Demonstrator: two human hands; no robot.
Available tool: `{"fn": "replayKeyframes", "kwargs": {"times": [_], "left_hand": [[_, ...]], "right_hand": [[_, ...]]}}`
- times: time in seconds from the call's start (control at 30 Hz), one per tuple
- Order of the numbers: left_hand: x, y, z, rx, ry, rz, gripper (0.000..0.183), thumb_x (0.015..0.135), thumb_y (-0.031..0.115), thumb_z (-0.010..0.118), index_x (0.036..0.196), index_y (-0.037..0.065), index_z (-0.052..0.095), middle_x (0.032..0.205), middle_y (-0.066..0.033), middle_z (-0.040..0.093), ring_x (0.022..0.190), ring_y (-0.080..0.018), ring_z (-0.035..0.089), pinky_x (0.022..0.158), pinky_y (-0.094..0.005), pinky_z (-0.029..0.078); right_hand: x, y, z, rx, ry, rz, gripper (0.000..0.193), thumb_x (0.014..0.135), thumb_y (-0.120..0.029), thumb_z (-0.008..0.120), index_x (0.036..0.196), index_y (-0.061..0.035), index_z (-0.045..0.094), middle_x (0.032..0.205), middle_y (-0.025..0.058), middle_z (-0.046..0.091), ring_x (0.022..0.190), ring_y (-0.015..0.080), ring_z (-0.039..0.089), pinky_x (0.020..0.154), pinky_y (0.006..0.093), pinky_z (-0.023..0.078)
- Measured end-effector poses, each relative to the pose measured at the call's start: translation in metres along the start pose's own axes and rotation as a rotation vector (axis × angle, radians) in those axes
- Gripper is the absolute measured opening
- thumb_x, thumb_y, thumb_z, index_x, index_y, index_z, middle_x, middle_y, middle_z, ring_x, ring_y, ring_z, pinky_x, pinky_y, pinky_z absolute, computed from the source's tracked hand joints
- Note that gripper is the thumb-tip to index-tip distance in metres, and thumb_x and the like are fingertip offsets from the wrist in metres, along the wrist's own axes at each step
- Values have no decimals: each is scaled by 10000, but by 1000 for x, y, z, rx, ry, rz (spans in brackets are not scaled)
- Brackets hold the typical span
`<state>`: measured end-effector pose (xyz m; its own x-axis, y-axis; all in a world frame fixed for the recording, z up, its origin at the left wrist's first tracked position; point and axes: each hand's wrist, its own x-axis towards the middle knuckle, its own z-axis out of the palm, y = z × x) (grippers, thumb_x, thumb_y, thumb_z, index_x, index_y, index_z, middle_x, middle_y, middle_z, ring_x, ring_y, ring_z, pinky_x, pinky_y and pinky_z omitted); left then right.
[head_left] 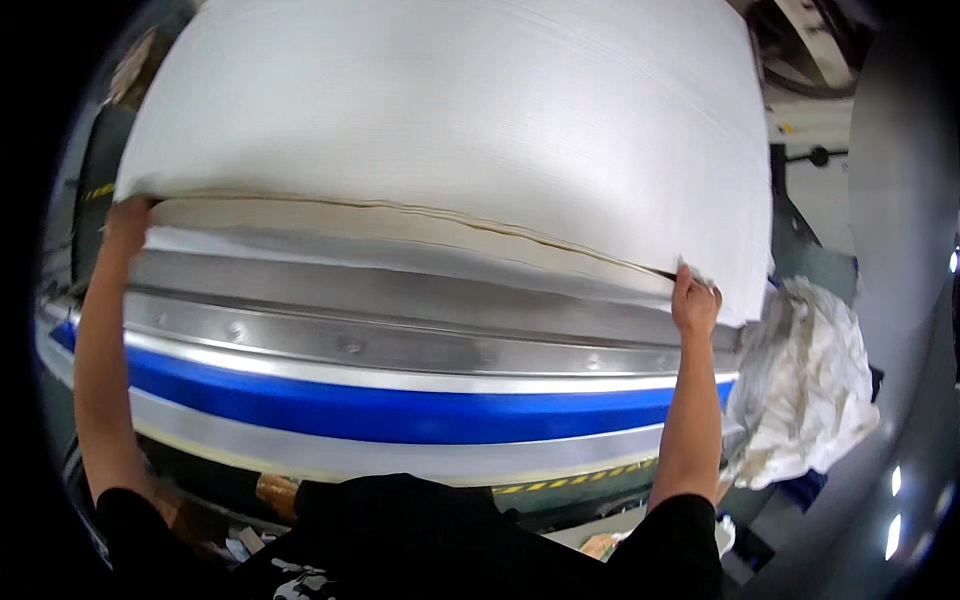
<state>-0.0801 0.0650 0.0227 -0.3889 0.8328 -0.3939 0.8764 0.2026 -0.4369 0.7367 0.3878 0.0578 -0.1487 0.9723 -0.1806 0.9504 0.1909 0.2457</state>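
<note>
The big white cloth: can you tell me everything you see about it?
The white cloth looks like woven fabric, with faint lines across it. It lies spread away from the person, mostly smooth. Its near side has cream-edged layers, held between left hand and right hand, just beyond a grey metal strip.

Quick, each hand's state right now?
Left hand: at the edge of the white sheet; grip too blurred to tell.
Right hand: closed, holding the sheet's near edge.
</note>
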Motion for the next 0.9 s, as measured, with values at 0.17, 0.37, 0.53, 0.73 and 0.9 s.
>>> {"fn": "replayKeyframes", "kwargs": {"times": [0.17,0.37,0.53,0.73,0.9], "left_hand": [[9,-78,82,-13,11,-190,353,797,-53,528,1118,66,617,1061,-177,630,932,-347,629,806,-409,524],[41,-53,91,-19,-43,-231,301,818,-43,488,1073,54,616,970,-191,648,895,-356,631,744,-436,520],[-8,-106,87,42,10,-192,250,803,-30,523,1028,44,602,954,-188,647,917,-343,625,774,-431,503],[-43,-67,38,135,106,-22,313,813,14,482,1076,108,623,1058,-117,635,1047,-292,571,938,-416,403],[-46,-15,-64,80,-23,-127,391,843,55,420,1160,183,610,1052,-98,653,993,-298,603,954,-419,401]], "right_hand": [[40,79,9,-88,-139,147,743,960,-527,129,964,-52,700,1016,186,653,1034,329,587,1104,455,189],[50,256,32,-81,-354,96,455,933,-363,339,1151,-79,620,1116,182,623,1067,344,573,993,420,396],[66,220,57,-272,-336,42,371,827,-246,523,1164,-113,603,1094,159,628,1003,338,596,866,416,481],[59,228,41,-223,-235,67,423,743,-131,572,1164,-142,620,1044,129,656,946,301,625,842,406,491],[36,256,-19,-222,-207,33,412,749,-108,563,1149,-183,627,1084,148,642,996,320,610,870,419,467]]}}
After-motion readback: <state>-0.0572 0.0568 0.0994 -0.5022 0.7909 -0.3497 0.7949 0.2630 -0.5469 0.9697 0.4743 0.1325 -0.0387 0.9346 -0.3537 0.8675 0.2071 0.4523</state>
